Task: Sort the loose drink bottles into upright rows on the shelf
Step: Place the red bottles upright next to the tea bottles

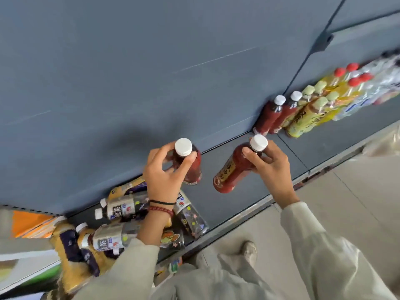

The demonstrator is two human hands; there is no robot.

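Fingers first: on our left hand [162, 178] the thumb and fingers [157, 153] are curled round the shoulder of a red drink bottle [193, 169], just under its white cap, so that one's held. Same deal on our right hand [272, 169], whose fingers [249, 153] are wrapped round the neck of a second red bottle [238, 167] with a yellow label strip down its side.

Both bottles are cap-up over the bare middle of the shelf [218, 204]. The left one sits close to the grey back panel [129, 83] and fairly straight. The right one leans, base swung toward the shelf's front edge. We can't tell if either base is actually touching the shelf.

Further right, against the back panel, there's a standing row: two matching red bottles [275, 115] with white caps, then yellow tea bottles [307, 115] with pale green caps, then red-capped bottles [346, 87], then some blurry clear ones [381, 83].

Off to the left, under our left wrist, is the loose pile [121, 208] of bottles lying on their sides: dark ones with silver labels and white caps, plus brown-and-purple ones. We've got two bracelets [162, 206] on the left wrist, pale sleeves on both arms, and a shoe [250, 250] on the grey floor [346, 191] below.
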